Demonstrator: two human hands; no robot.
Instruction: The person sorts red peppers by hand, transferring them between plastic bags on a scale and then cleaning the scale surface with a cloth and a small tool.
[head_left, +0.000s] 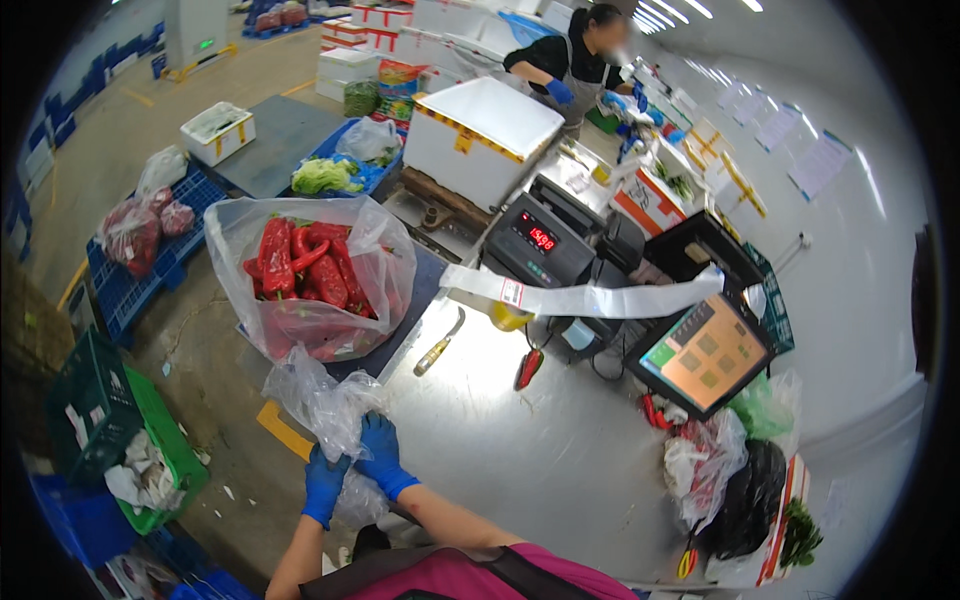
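Observation:
Both my hands wear blue gloves and grip crumpled clear plastic film at the near left edge of the steel table. My left hand pinches its lower left side, while my right hand is closed on its right side. Just beyond, a large clear plastic bag stands with its mouth spread, holding red peppers. That bag rests on a dark platform. Whether the film in my hands joins the bag cannot be told.
A curved knife and one red pepper lie on the table. Beyond are a scale display, a label strip, a touchscreen and a foam box. A person works behind. Scissors lie right.

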